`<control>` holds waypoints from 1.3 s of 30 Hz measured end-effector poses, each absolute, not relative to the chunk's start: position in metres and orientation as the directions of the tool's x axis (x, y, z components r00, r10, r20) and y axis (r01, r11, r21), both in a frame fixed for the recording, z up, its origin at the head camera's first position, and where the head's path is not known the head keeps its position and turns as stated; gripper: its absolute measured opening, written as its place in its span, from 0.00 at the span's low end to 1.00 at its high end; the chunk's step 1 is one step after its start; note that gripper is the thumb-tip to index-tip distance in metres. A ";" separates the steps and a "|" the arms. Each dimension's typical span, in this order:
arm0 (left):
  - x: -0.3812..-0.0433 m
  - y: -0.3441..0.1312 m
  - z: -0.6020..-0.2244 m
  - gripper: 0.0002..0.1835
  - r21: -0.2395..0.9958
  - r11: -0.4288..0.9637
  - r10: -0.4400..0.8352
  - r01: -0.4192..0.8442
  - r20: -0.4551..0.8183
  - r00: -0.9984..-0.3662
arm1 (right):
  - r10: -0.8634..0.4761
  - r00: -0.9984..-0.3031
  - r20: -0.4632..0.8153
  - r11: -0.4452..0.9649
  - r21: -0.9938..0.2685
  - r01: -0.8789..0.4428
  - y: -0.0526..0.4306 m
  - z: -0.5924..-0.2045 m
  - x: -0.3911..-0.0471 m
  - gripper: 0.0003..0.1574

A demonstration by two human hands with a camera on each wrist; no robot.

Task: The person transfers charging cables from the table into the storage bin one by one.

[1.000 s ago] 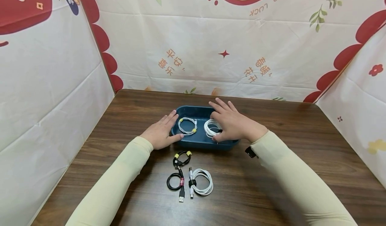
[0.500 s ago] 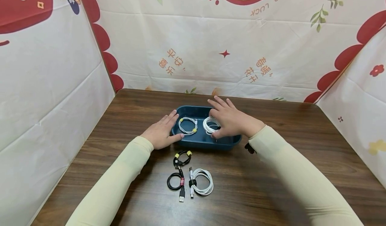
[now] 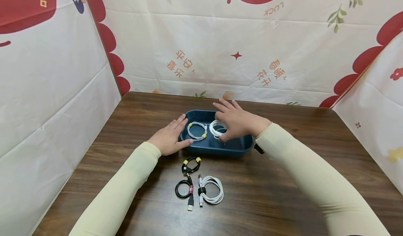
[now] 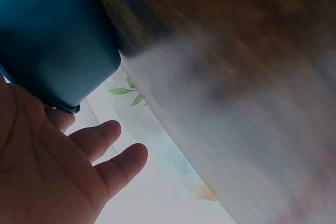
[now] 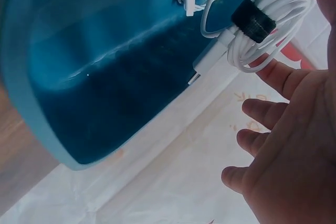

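My right hand (image 3: 240, 122) pinches a coiled white cable (image 3: 214, 128) between thumb and index finger, over the middle of the blue tray (image 3: 217, 151). In the right wrist view, a black strap (image 5: 253, 20) wraps this cable and its plugs stick out, while the other fingers stay spread. A second, thinner white cable coil with yellow ties (image 3: 204, 135) lies in the tray's left part. My left hand (image 3: 170, 138) rests at the tray's left end, fingers straight along the rim and thumb over the front edge. In the left wrist view, its fingers (image 4: 123, 169) are spread beside the tray wall (image 4: 63, 51).
In front of the tray on the wooden table (image 3: 267, 201) lie a black cable coil with yellow ties (image 3: 185, 162), a black USB cable with a red tie (image 3: 190, 189), and a white cable coil with a black strap (image 3: 219, 194). Printed cloth (image 3: 204, 36) walls the back and sides.
My right hand has shifted slightly left and back over the tray, bringing the pinched white cable closer to the yellow-tied coil. My left hand has stayed at the tray's left end.
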State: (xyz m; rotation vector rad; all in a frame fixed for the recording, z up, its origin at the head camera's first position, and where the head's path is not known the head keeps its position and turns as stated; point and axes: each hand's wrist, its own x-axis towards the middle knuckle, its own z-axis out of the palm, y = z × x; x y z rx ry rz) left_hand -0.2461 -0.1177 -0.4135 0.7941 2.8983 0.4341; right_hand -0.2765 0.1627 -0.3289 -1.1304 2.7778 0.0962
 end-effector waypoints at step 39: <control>-0.249 -0.118 -0.416 0.48 0.305 0.825 0.506 0.476 -0.023 -0.862 | -0.598 -0.783 -0.171 0.802 -0.108 -0.588 0.153 -0.331 -0.316 0.37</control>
